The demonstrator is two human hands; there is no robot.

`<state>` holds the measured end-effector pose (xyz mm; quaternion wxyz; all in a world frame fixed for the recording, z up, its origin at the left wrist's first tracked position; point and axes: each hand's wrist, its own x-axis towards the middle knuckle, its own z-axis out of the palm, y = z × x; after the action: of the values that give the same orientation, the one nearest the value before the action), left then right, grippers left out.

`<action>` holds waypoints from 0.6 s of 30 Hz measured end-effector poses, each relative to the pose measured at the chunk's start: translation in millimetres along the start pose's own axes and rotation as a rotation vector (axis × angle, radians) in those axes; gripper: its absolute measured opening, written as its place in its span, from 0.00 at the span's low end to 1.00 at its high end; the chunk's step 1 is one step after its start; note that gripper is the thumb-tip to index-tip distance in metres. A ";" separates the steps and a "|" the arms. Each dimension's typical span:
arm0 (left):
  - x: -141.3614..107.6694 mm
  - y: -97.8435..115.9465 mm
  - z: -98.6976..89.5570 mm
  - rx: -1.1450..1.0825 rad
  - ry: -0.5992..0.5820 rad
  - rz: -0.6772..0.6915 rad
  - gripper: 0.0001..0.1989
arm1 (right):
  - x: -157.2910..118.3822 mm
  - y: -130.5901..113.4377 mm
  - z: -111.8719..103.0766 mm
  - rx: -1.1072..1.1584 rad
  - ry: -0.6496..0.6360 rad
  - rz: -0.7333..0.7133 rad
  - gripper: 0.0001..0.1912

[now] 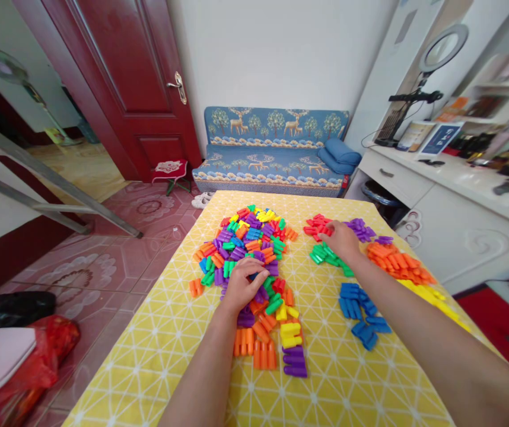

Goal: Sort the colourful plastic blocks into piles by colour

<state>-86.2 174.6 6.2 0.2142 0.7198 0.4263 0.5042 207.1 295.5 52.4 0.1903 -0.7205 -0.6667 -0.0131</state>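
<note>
Head view: the mixed heap (pixel 239 237) of ribbed plastic pieces lies in front of me, its red, green, blue, yellow, purple and orange all jumbled. My left hand (pixel 243 281) rests over its near part, thumb apart from the bent fingers; I cannot tell whether they have caught anything. I judge a light touch best here, picking from the top with the fingertips instead of pressing, since loose pieces may slide.

To the right of the heap, my right hand (pixel 342 240) is at the red pile (pixel 315 226), fingers curled down; whether they pinch a piece, I cannot tell. Also right of the heap lie the green pile (pixel 328 256), the purple pile (pixel 360 230), the orange pile (pixel 399 262), the blue pile (pixel 356 302) and, farthest from it, the yellow pile (pixel 435 301). Red and green sit close, so I would keep the fingers low and exact there, and raise my right forearm (pixel 414 314) enough to brush nothing.

Under the heap spreads the yellow tablecloth (pixel 148 356); beyond the heap stands the blue sofa (pixel 272 154), and beyond it to the left, the red door (pixel 139 71).
</note>
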 end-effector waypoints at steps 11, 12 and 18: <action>-0.5 0.6 -0.6 0.009 -0.013 -0.010 0.10 | 25.2 6.8 32.4 -0.023 -0.053 0.060 0.14; -0.5 0.6 -0.6 0.009 -0.014 -0.008 0.09 | 23.5 5.2 32.7 -0.019 -0.045 0.057 0.14; 0.4 2.1 -1.0 -0.004 -0.012 -0.010 0.10 | -8.1 -35.5 31.2 0.181 0.069 -0.144 0.14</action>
<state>-86.2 173.7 8.3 0.2208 0.7203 0.4277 0.4995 164.6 298.2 30.4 0.2761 -0.6498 -0.7081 0.0088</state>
